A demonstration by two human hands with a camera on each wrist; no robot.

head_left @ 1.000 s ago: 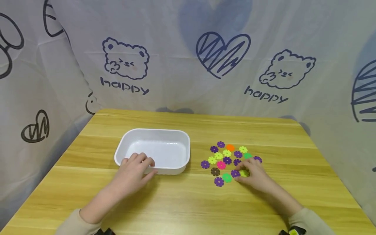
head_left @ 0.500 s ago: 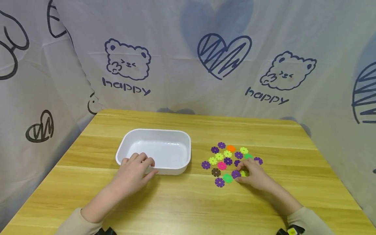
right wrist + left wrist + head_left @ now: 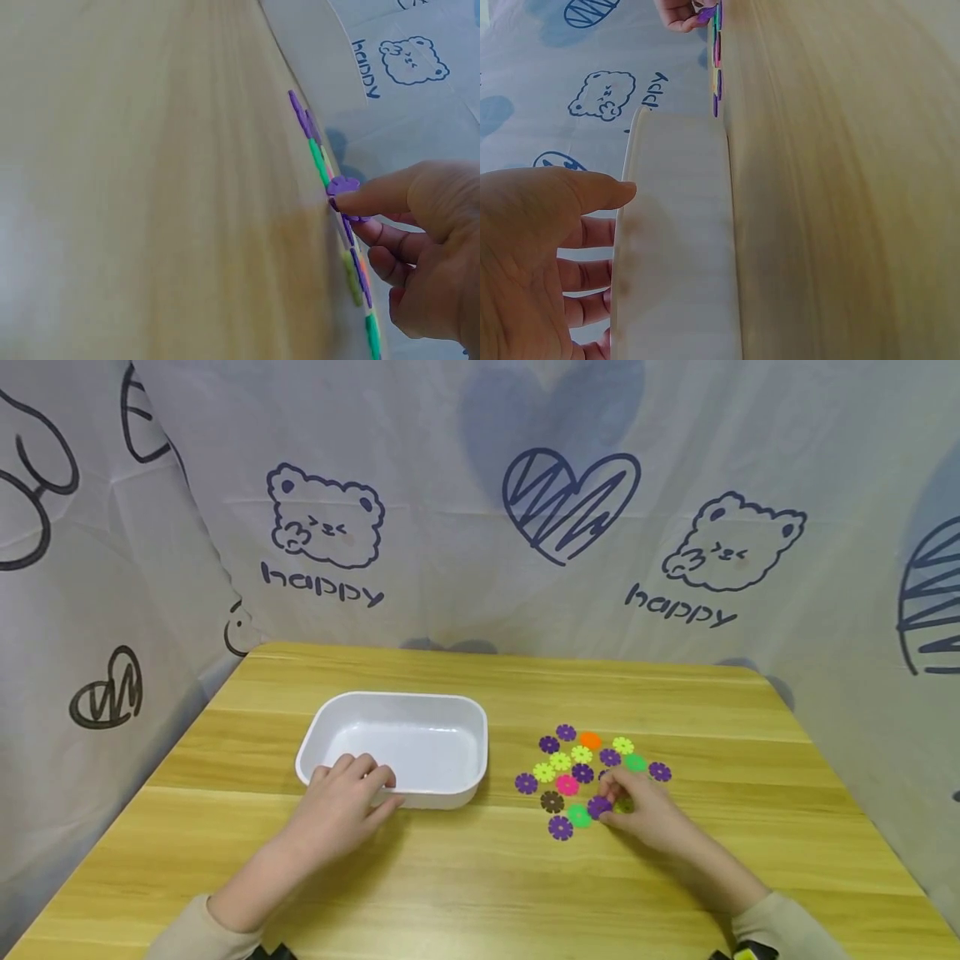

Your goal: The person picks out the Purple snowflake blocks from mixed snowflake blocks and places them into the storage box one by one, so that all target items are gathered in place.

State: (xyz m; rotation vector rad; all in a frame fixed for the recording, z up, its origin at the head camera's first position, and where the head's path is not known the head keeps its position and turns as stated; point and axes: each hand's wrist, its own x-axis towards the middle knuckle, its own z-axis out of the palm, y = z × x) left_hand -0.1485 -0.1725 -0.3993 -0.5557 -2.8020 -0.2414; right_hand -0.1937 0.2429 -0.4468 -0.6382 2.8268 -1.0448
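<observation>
My right hand (image 3: 647, 803) pinches a purple snowflake disc (image 3: 345, 186) between thumb and fingers. The disc stands tilted up at the near right of a group of flat snowflake discs in purple, yellow, green, pink, orange and brown. A yellow disc (image 3: 623, 804) lies partly hidden under that hand. On the near rim of a white plastic tub (image 3: 480, 752) sits my left hand (image 3: 341, 802), its fingers bent over the rim and the thumb (image 3: 611, 191) on the outer side. Inside, the tub shows only its bare white bottom.
The loose discs, such as a pink one (image 3: 567, 785) and an orange one (image 3: 590, 741), lie on the wooden table (image 3: 480, 893) right of the tub. A white cloth (image 3: 442, 527) with bear and heart drawings hangs behind the table.
The purple disc by my right thumb has been pinched and tipped up from the table. The left hand has stayed on the tub's rim.
</observation>
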